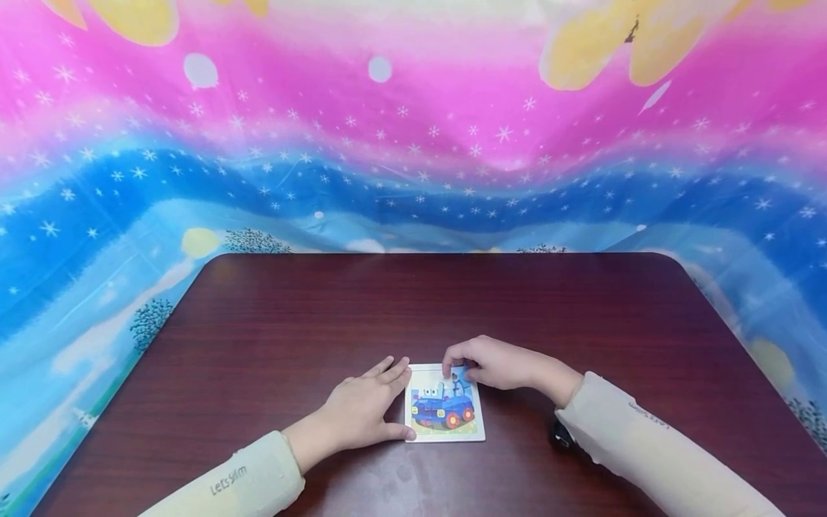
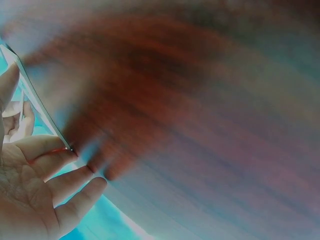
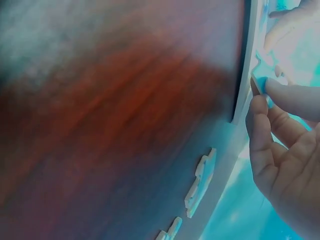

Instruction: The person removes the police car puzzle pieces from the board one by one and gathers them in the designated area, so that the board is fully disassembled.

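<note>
A square jigsaw puzzle board (image 1: pixel 446 439) with a white rim lies on the table, picturing a blue vehicle with eyes and red-and-yellow wheels. My left hand (image 1: pixel 362 409) rests along its left edge, the fingers fairly straight and the thumb at the near corner. In the left wrist view the fingers (image 2: pixel 75 187) touch the board's side. Over the board's upper right part, my right hand (image 1: pixel 500 362) pinches a small puzzle piece (image 3: pixel 261 80) between thumb and fingers. The piece is tilted in the right wrist view; the fingers partly cover it.
Two loose puzzle pieces, one larger (image 3: pixel 201 182) and one cut by the frame's lower edge (image 3: pixel 171 230), lie on the table in the right wrist view. The dark wood table (image 1: pixel 291 309) ends at a colourful cloth backdrop (image 1: pixel 413 158).
</note>
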Available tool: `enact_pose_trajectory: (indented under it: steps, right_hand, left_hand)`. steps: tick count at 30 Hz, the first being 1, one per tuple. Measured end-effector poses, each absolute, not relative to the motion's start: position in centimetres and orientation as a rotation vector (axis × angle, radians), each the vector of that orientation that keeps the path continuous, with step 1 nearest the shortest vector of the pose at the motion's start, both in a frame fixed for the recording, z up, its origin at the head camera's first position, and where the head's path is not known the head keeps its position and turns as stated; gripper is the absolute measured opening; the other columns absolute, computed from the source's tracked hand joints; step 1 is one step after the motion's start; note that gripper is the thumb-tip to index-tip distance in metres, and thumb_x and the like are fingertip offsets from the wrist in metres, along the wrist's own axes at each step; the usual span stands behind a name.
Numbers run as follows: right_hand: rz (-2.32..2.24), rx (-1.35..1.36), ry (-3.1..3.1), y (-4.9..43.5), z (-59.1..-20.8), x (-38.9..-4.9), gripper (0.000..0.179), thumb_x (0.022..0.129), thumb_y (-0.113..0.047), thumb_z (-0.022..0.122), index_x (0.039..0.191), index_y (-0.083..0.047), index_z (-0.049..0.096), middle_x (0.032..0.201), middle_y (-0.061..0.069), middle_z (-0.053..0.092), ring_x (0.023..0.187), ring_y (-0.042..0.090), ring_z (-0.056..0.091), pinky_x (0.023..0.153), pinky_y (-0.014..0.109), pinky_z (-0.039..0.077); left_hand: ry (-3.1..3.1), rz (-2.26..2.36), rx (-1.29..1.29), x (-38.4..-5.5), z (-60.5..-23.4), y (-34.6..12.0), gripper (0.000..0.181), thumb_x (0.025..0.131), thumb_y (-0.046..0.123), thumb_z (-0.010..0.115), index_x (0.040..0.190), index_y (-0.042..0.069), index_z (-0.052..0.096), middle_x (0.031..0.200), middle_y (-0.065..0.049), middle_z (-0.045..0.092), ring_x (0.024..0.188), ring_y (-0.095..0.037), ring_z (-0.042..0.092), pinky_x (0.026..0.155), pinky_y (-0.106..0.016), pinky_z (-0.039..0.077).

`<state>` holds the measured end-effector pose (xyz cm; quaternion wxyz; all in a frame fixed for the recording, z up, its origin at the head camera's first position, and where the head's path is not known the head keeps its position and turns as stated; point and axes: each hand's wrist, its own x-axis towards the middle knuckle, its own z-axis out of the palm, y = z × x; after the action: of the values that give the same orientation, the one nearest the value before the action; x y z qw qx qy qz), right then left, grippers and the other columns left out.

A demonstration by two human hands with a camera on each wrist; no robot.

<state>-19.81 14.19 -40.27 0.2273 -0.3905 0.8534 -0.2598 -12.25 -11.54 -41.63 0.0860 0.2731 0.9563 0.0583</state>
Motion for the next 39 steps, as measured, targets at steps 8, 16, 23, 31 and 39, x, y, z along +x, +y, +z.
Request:
enact_pose_trajectory:
  steps: [8, 16, 23, 31, 39]
  right_hand:
    - [-0.749, -1.108, 2.352, 14.6, -39.7, -20.1, 0.025, 0.094, 0.002, 0.062, 0.107, -0.018, 0.071, 0.105, -0.005, 0.071, 0.091, 0.007, 0.058, 0.083, 0.025, 0.053]
    - [-0.773, -1.08, 2.365, 15.8, -39.1, -20.2, 0.025, 0.094, -0.001, 0.064, 0.111, -0.017, 0.071, 0.108, -0.005, 0.071, 0.094, 0.009, 0.059, 0.084, 0.026, 0.054]
    - [-0.825, -1.037, 2.37, 17.3, -38.6, -20.3, 0.026, 0.096, 0.0, 0.06, 0.112, -0.017, 0.071, 0.11, -0.002, 0.071, 0.093, 0.011, 0.06, 0.077, 0.027, 0.054]
    - [-0.849, -1.006, 2.417, 19.6, -38.2, -20.5, 0.027, 0.096, -0.001, 0.059, 0.116, -0.016, 0.07, 0.115, -0.001, 0.07, 0.094, 0.012, 0.058, 0.08, 0.029, 0.052]
    - [-0.928, -0.926, 2.379, 21.7, -38.2, -20.4, 0.026, 0.097, -0.003, 0.06, 0.12, -0.009, 0.067, 0.111, 0.007, 0.067, 0.055, 0.006, 0.048, 0.059, 0.025, 0.049]
  left_hand:
    - [2.848, 0.176, 0.805, -12.3, -41.6, -11.5, 0.094, 0.079, 0.069, 0.068, 0.149, 0.01, 0.047, 0.159, -0.003, 0.039, 0.148, -0.025, 0.037, 0.089, -0.052, 0.056]
    - [2.852, 0.178, 0.813, -12.3, -41.5, -11.5, 0.094, 0.078, 0.068, 0.069, 0.148, 0.009, 0.047, 0.158, -0.004, 0.04, 0.147, -0.026, 0.038, 0.088, -0.053, 0.056]
    - [2.839, 0.187, 0.806, -12.3, -41.5, -11.4, 0.094, 0.078, 0.068, 0.069, 0.148, 0.008, 0.047, 0.159, -0.005, 0.039, 0.148, -0.027, 0.037, 0.091, -0.053, 0.055]
    - [2.833, 0.176, 0.802, -12.3, -41.5, -11.3, 0.095, 0.078, 0.068, 0.069, 0.149, 0.009, 0.046, 0.16, -0.004, 0.037, 0.149, -0.026, 0.035, 0.09, -0.054, 0.055]
    - [2.834, 0.181, 0.793, -12.3, -41.5, -11.4, 0.095, 0.078, 0.067, 0.069, 0.149, 0.009, 0.046, 0.16, -0.004, 0.038, 0.149, -0.026, 0.035, 0.09, -0.056, 0.055]
